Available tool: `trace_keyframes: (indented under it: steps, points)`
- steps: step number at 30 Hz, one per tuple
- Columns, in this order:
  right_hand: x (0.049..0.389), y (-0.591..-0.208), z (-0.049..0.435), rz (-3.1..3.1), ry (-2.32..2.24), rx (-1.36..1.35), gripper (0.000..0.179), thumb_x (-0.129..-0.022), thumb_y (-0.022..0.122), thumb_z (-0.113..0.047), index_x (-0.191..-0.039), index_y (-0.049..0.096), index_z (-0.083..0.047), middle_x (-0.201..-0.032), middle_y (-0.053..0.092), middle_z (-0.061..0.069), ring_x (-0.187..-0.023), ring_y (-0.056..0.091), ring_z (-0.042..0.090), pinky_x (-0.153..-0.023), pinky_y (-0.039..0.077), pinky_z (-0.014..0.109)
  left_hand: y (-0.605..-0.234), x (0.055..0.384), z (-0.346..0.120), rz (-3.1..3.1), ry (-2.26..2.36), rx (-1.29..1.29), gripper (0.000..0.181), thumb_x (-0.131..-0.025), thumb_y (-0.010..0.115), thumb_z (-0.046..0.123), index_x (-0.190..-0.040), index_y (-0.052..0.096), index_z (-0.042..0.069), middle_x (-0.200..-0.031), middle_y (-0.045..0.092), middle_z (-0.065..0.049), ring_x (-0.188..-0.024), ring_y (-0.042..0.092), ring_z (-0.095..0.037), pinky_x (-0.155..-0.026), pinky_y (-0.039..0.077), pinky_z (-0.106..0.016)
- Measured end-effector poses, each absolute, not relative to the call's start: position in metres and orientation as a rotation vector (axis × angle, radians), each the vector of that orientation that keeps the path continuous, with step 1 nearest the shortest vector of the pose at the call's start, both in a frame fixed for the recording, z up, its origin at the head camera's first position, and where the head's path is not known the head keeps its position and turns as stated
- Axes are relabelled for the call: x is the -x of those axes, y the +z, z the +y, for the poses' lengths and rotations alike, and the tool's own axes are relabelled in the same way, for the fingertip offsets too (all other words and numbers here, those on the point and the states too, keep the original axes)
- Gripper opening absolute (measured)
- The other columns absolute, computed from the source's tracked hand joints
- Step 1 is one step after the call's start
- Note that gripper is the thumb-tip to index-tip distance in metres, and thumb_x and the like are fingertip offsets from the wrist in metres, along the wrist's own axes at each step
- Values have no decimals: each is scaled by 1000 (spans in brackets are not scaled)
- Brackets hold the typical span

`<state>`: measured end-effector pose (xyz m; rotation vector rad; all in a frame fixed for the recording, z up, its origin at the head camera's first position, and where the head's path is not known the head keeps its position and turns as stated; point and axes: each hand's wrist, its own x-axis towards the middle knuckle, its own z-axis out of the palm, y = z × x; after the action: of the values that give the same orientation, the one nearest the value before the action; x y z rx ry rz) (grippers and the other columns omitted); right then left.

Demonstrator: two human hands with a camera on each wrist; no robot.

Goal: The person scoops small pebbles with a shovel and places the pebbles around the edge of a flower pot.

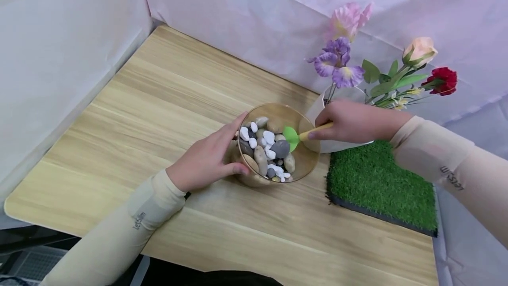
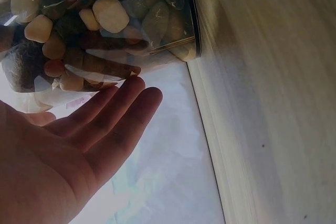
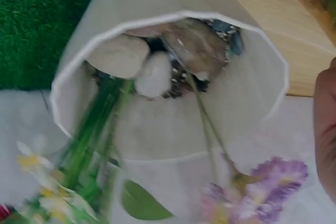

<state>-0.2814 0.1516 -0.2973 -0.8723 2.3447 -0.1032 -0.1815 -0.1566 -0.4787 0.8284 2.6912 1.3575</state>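
Observation:
A clear, amber-tinted round bowl [image 1: 254, 183] of white, grey and tan pebbles [image 1: 259, 160] stands on the table. My left hand [image 1: 208, 156] rests against its near-left side, thumb in front. In the left wrist view the left hand's fingers [image 2: 128, 124] are straight and their tips touch the bowl's wall. My right hand [image 1: 345, 120] grips the yellow handle of a small shovel [image 1: 291, 138]. Its green blade dips inside the bowl beside a grey pebble. In the right wrist view only an edge of the right hand [image 3: 326, 129] shows, and the shovel is out of sight.
Beneath the right forearm stands a white pot [image 3: 173, 129] with stones and artificial flowers: a purple iris [image 1: 337, 63], a peach rose [image 1: 420, 52] and a red carnation [image 1: 441, 80]. A green turf mat [image 1: 381, 184] lies at right on the wooden table [image 1: 131, 114]. White cloth [image 1: 246, 25] hangs behind.

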Motion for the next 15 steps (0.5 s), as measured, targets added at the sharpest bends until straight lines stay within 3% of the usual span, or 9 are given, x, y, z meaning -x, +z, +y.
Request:
trace_keyframes:
  steps: [5, 15]
  points:
    - [279, -298, 156, 2325, -155, 828, 36, -109, 69, -38, -78, 71, -20, -62, 44, -9, -53, 35, 7, -53, 36, 27, -480, 181, -157, 2687, 1364, -832, 121, -85, 57, 86, -177, 2, 29, -169, 41, -11, -148, 49, -31, -114, 46, -58]
    - [277, -299, 171, 2330, -227, 850, 28, -109, 70, -38, -85, 76, -25, -64, 48, -11, -54, 38, 7, -53, 39, 28, -481, 181, -156, 2694, 1342, -822, 122, -89, 77, 70, -176, -1, 34, -171, 39, -10, -152, 44, -30, -114, 47, -57]
